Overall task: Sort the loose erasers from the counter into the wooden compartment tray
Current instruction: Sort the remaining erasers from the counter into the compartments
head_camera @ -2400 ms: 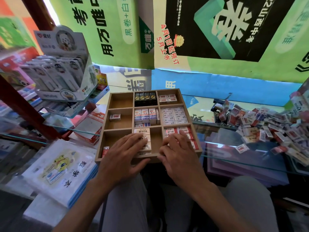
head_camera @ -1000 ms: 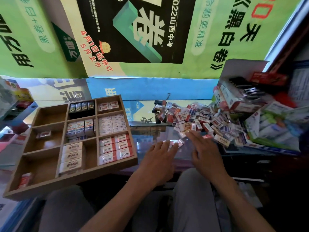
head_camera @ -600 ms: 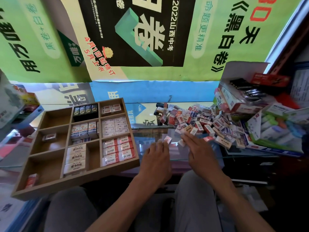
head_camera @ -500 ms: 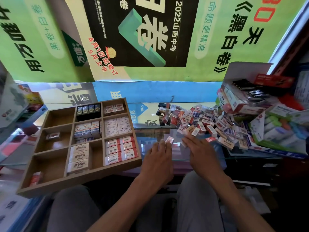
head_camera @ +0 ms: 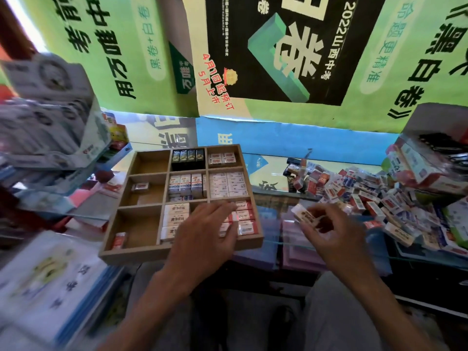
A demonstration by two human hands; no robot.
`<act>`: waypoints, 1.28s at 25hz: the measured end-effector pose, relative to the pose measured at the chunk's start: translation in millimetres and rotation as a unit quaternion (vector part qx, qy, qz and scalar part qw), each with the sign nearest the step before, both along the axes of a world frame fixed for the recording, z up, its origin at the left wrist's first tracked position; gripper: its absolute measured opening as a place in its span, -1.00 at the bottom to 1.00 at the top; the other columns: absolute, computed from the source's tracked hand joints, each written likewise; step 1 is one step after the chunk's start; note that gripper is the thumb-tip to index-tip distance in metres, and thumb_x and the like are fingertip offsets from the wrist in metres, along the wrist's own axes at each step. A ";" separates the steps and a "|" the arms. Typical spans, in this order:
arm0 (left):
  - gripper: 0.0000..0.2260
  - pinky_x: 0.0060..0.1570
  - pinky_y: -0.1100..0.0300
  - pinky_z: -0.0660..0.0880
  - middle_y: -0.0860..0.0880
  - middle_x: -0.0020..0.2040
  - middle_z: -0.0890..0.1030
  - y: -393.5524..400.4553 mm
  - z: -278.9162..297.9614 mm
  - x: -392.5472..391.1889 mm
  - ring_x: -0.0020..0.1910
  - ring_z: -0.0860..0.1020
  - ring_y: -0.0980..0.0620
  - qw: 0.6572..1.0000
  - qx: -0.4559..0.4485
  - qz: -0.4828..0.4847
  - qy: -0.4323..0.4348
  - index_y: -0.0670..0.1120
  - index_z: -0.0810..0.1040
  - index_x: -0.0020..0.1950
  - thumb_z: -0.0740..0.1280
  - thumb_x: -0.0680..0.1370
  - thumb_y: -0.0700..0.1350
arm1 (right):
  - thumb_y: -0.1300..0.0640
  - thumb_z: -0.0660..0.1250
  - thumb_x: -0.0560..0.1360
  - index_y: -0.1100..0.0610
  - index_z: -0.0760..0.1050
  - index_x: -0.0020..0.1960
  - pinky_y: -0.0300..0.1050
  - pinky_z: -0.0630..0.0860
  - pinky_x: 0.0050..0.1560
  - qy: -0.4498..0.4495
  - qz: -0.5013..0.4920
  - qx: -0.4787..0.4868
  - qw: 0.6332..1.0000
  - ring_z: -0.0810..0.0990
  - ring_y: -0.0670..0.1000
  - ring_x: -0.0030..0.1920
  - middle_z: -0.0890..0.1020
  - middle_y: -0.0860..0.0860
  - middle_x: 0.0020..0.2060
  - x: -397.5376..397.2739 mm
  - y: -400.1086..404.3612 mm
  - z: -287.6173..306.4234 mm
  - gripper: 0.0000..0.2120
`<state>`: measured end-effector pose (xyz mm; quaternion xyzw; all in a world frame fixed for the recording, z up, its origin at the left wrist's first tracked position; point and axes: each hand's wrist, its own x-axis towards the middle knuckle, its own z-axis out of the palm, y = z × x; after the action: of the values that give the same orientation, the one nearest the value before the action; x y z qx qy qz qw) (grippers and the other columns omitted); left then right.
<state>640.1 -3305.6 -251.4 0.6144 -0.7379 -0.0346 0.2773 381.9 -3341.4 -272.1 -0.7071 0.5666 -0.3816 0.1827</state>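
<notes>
Change: Half a second earlier both my hands lay at the near edge of the loose eraser pile; now my left hand had swung back over the wooden compartment tray, and my right hand had lifted one cream eraser clear of the glass surface.
Right fingers: curled, pinching the cream eraser between thumb and fingertips, above the gap between tray and pile.
Left fingers: spread flat over the front right compartment's red-and-white erasers; whether they held one underneath I could not tell.
Meaning for the task: I judged one eraser to be in transit and the pile still large, so the sort stood far from finished.
Likely target: the front middle compartment, where matching cream erasers were stacked; room remained at its right side, partly hidden by my left hand.
Open room: the left column was nearly bare, with one small eraser in its front cell.
Edges: the tray's front rail overhung the surface toward my lap; stacked packets crowded its left flank.
</notes>
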 end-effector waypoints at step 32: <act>-0.81 -0.03 0.27 0.38 0.04 0.33 0.47 1.0 -32.1 88.5 0.30 0.40 0.08 0.994 0.058 0.092 -0.002 0.02 0.49 0.19 0.25 0.59 -0.03 | -0.09 0.21 0.58 -0.11 0.57 0.14 0.13 0.25 0.22 0.373 0.195 0.032 0.906 0.38 0.10 0.21 0.60 -0.07 0.16 192.3 -30.7 15.1 -0.77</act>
<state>728.6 -3304.6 -283.6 0.6950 -0.6752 -0.0506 0.2421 574.1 -3372.0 -257.0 -0.8881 0.4559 -0.0282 0.0515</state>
